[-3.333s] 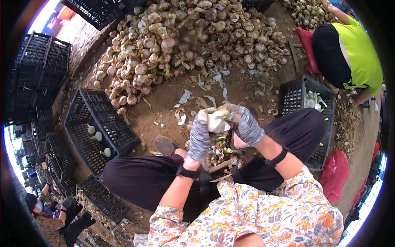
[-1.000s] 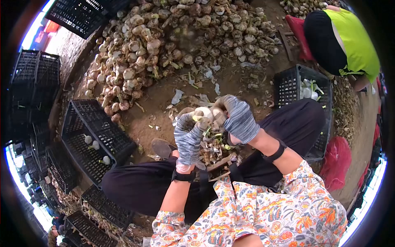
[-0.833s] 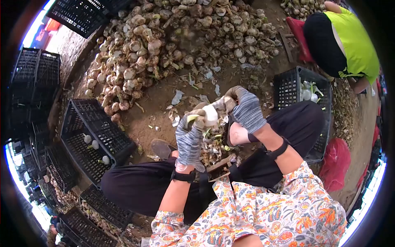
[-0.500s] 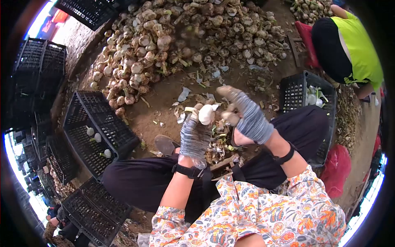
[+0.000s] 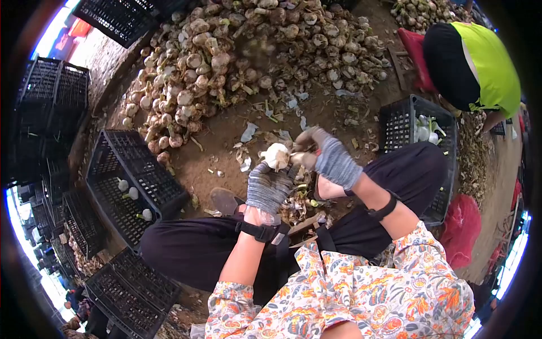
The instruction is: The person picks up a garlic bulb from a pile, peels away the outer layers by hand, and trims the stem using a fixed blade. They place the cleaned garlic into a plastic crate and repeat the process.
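A white garlic bulb [image 5: 276, 155] sits upright in the fingertips of my left hand [image 5: 267, 185], which wears a grey striped knit glove and is closed around it. Some brownish skin shows on the bulb's right side. My right hand [image 5: 332, 159], in a matching glove with dirty fingertips, is right beside the bulb, its fingers bent and pinched together. A small reddish spot shows between those fingers; what they grip is mostly hidden. Peelings and stalk scraps [image 5: 299, 202] lie on the ground below both hands.
A large heap of untrimmed garlic [image 5: 203, 73] lies ahead. Black crates holding a few bulbs stand at left [image 5: 135, 181] and right [image 5: 395, 127]. A red mesh bag [image 5: 460, 231] is at right. A person in a bright yellow-green top [image 5: 491, 68] bends at upper right.
My right hand has come left and in against the bulb, its fingers now closed. The bulb has turned in my left hand, showing brown skin on its right side.
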The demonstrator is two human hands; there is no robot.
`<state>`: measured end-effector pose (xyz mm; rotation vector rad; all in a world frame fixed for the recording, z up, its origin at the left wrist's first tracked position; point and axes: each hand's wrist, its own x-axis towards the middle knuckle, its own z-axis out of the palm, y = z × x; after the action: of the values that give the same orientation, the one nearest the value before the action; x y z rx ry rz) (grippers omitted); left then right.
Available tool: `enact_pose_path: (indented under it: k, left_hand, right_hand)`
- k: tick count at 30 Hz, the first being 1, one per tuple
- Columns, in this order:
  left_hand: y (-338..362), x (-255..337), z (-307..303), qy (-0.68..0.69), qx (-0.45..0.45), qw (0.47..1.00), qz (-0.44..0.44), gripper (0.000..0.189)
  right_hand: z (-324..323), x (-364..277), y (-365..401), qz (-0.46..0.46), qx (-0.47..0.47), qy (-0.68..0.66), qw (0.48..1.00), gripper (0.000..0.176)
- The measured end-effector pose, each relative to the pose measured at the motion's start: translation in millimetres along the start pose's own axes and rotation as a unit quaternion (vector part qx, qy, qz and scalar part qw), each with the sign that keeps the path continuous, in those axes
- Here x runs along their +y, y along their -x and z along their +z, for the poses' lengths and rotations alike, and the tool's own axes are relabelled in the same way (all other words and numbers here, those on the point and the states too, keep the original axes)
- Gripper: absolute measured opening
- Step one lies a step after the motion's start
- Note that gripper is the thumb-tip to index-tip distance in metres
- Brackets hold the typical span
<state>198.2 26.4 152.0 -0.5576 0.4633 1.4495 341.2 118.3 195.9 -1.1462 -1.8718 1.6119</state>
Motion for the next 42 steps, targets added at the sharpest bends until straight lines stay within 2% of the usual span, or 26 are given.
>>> enact_pose_path:
  k: [3, 5, 7, 9, 10, 12, 13, 15, 16, 17, 19, 20, 21, 23, 25, 26, 27, 29, 32, 33, 35, 36, 37, 38, 39, 42]
  left_hand:
    - [-3.5, -0.5, -5.7, -0.036, 0.087, 0.996, 0.007, 0.033]
    - [-5.6, -2.7, -13.1, -0.129, 0.063, 0.989, 0.046, 0.029]
    - [0.4, -8.5, -5.4, -0.145, 0.088, 0.983, 0.073, 0.028]
    - [-12.8, -17.9, -6.1, -0.176, 0.067, 0.965, 0.184, 0.026]
    - [-17.9, -20.7, -4.1, -0.244, 0.071, 0.948, 0.191, 0.027]
    - [-12.9, -29.4, 24.6, -0.369, 0.088, 0.91, 0.164, 0.028]
    - [-27.9, -34.2, 17.5, -0.424, 0.079, 0.878, 0.206, 0.031]
    - [-44.8, -25.5, 33.3, -0.49, -0.049, 0.83, 0.26, 0.039]
    - [-53.4, -14.8, 45.2, -0.433, -0.038, 0.861, 0.263, 0.046]
    - [-68.7, 4.0, 42.9, -0.487, -0.01, 0.813, 0.32, 0.05]
    - [-93.7, 52.1, 40.6, -0.487, 0.067, 0.757, 0.431, 0.055]
    - [-102.8, 83.0, 36.6, -0.578, 0.141, 0.625, 0.506, 0.059]
    - [-108.4, 114.4, 31.2, -0.648, 0.212, 0.471, 0.56, 0.063]
    - [-114.2, 166.4, 24.2, -0.704, 0.309, 0.313, 0.558, 0.07]
    - [-111.3, 193.3, 51.6, -0.77, 0.444, 0.226, 0.399, 0.075]
    - [-117.1, 209.5, 53.9, -0.786, 0.444, 0.24, 0.358, 0.074]
    - [-126.2, 227.2, 41.6, -0.816, 0.405, 0.177, 0.372, 0.079]
    - [-144.3, 249.1, 24.7, -0.817, 0.38, 0.201, 0.385, 0.072]
    - [-137.5, 239.4, 42.7, -0.796, 0.384, 0.252, 0.394, 0.067]
    - [-133.0, 232.1, 40.5, -0.775, 0.353, 0.305, 0.426, 0.067]
    - [-123.9, 204.2, 40.2, -0.668, 0.336, 0.446, 0.492, 0.062]
    - [-135.0, 208.7, 12.4, -0.562, 0.225, 0.609, 0.513, 0.065]
    - [-98.9, 160.8, 54.6, -0.478, 0.25, 0.714, 0.446, 0.063]
    - [-106.6, 155.2, 23.5, -0.437, 0.119, 0.751, 0.48, 0.059]
    - [-89.5, 122.1, 37.5, -0.329, -0.011, 0.845, 0.422, 0.059]
    - [-39.3, 48.7, 64.5, -0.321, -0.069, 0.897, 0.295, 0.064]
  right_hand:
    - [15.1, 1.1, 2.0, -0.011, -0.013, 0.015, 1.0, 0.021]
    - [18.0, -4.2, 10.4, 0.015, -0.16, -0.154, 0.975, 0.018]
    - [12.4, -1.2, 9.4, -0.006, -0.236, -0.172, 0.956, 0.021]
    - [12.7, 13.9, 1.4, -0.027, 0.0, -0.255, 0.966, 0.028]
    - [18.6, 18.3, -2.9, -0.015, 0.047, -0.245, 0.968, 0.037]
    - [16.5, 15.7, -2.4, 0.009, 0.014, -0.237, 0.971, 0.039]
    - [11.0, 16.9, -2.9, 0.034, -0.014, -0.225, 0.974, 0.042]
    - [-18.7, 14.0, -9.2, 0.116, 0.028, -0.261, 0.958, 0.047]
    - [-40.2, 6.4, -11.0, 0.122, 0.061, -0.268, 0.954, 0.044]
    - [-64.6, -0.9, -14.4, 0.104, 0.104, -0.076, 0.986, 0.042]
    - [-121.7, 9.1, -7.2, 0.066, 0.234, -0.071, 0.967, 0.039]
    - [-143.2, 7.6, 0.6, 0.002, 0.332, 0.069, 0.941, 0.036]
    - [-181.5, 22.7, 18.6, 0.047, 0.377, 0.179, 0.907, 0.036]
    - [-224.3, 16.9, 49.9, 0.157, 0.411, 0.179, 0.88, 0.039]
    - [-296.5, 77.6, 94.1, 0.188, 0.366, 0.452, 0.791, 0.041]
    - [-285.9, 71.2, 87.8, 0.176, 0.408, 0.386, 0.808, 0.04]
    - [-266.5, 55.1, 79.4, 0.164, 0.448, 0.317, 0.82, 0.039]
    - [-227.5, 25.1, 49.5, 0.104, 0.391, 0.232, 0.884, 0.031]
    - [-158.1, -16.0, -0.2, 0.127, 0.277, 0.217, 0.927, 0.019]
    - [-139.5, -22.2, -10.8, 0.146, 0.233, 0.187, 0.943, 0.017]
    - [-98.5, -15.7, -27.3, 0.074, 0.161, 0.098, 0.979, 0.017]
    - [-77.0, -22.1, -35.8, 0.087, 0.125, 0.029, 0.988, 0.016]
    - [-59.3, -27.1, -42.1, 0.101, 0.089, -0.039, 0.99, 0.016]
    - [-49.1, -22.1, -44.6, 0.104, 0.051, -0.086, 0.989, 0.017]
    - [-41.3, -16.0, -45.4, 0.108, 0.013, -0.134, 0.985, 0.019]
    - [-28.6, -16.6, -42.5, 0.106, -0.021, -0.211, 0.971, 0.03]
